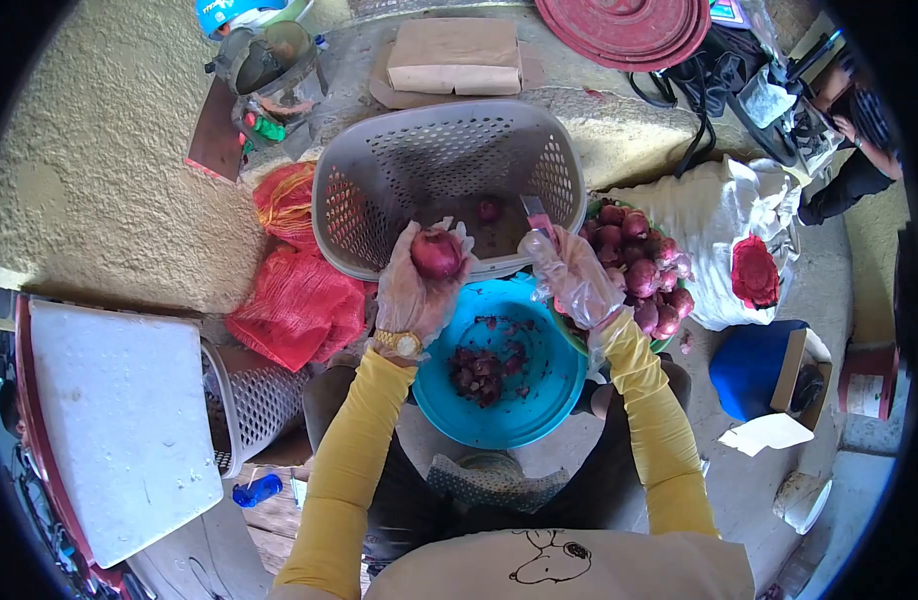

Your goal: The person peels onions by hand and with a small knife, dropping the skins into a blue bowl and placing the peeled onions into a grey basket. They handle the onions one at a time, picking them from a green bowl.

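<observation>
My left hand (pixel 419 285), in a clear plastic glove, is closed around a red onion (pixel 437 254) at the near rim of the laundry-style basket. Opposite it, my gloved right hand (pixel 574 270) grips a small knife (pixel 535 212), its blade pointing up and away from me. Below both hands, a blue basin (pixel 439 415) contains dark onion skins (pixel 477 375). One onion (pixel 489 210) lies on the floor of the grey perforated basket (pixel 329 200). Beside my right hand, several red onions (pixel 643 278) are heaped in a green-rimmed container, partly hidden by that hand.
Red mesh sacks (pixel 299 305) lie left of the basket, and a white sack (pixel 714 215) lies right. Behind stand a brown paper package (pixel 454 55) and a red lid (pixel 629 25). A white-topped box (pixel 114 420) stands left. Another person (pixel 859 130) is at far right.
</observation>
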The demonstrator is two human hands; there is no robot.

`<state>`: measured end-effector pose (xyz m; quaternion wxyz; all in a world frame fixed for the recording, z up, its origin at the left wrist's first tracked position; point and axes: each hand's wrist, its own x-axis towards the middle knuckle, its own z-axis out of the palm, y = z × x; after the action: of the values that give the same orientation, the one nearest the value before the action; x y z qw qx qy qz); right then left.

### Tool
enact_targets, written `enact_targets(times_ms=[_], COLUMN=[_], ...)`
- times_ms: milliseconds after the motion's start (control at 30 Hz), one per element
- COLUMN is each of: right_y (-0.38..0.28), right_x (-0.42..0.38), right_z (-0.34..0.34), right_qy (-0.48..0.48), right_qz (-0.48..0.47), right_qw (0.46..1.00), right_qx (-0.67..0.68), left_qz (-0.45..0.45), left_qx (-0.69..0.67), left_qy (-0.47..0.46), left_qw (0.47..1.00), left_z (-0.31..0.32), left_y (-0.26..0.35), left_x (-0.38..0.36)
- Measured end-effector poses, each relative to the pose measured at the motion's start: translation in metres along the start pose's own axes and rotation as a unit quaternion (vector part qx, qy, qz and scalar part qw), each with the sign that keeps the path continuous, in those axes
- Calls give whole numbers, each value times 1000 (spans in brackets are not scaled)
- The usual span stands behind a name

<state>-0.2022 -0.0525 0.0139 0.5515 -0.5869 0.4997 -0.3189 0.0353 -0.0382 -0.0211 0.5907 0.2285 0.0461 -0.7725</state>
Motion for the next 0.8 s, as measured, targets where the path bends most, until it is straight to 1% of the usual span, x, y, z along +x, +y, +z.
enact_targets(times_ms=[67, 100, 133, 167, 200, 267, 300, 367, 400, 467, 500, 567, 667, 800], right_y=[-10, -13, -22, -35, -33, -27, -26, -24, -25, -27, -23, -14, -13, -15], right_x=[-3, -2, -2, -8, -7, -3, -2, 0, 0, -3, -2, 1, 1, 1], right_z=[7, 10, 15, 18, 20, 24, 24, 22, 21, 19, 20, 21, 19, 20], right_qy=[1, -13, -27, -4, -4, 22, 23, 28, 29, 39, 38, 84, 70, 72], right_qz=[-2, -16, -31, -25, -24, -94, -94, -71, -71, -70, -69, -135, -119, -119], right_qw=[1000, 998, 992, 990, 990, 952, 953, 954, 954, 949, 949, 932, 929, 924], right_qx=[-6, -61, -117, -142, -142, -289, -288, -289, -289, -305, -305, -326, -343, -357], left_qz=[11, 11, 10, 9, 7, 30, 30, 20, 19, 22, 21, 27, 47, 49], left_qx=[15, 15, -4, -24, -24, 76, 77, 84, 85, 31, 31, 35, 70, 55], left_qy=[43, 44, 11, -22, -22, -54, -54, -123, -123, -94, -93, -108, -90, -108], left_qw=[999, 999, 1000, 999, 999, 995, 995, 989, 989, 995, 995, 993, 992, 991], left_z=[4, 7, 10, 13, 15, 17, 14, 3, 5, 8, 9, 11, 20, 12], left_y=[-2, -5, -9, -14, -19, -25, -26, -26, -27, -33, -33, -33, -35, -35], left_x=[-1, -1, 0, 1, 0, -1, 1, 6, 7, 9, 8, 8, 4, 9])
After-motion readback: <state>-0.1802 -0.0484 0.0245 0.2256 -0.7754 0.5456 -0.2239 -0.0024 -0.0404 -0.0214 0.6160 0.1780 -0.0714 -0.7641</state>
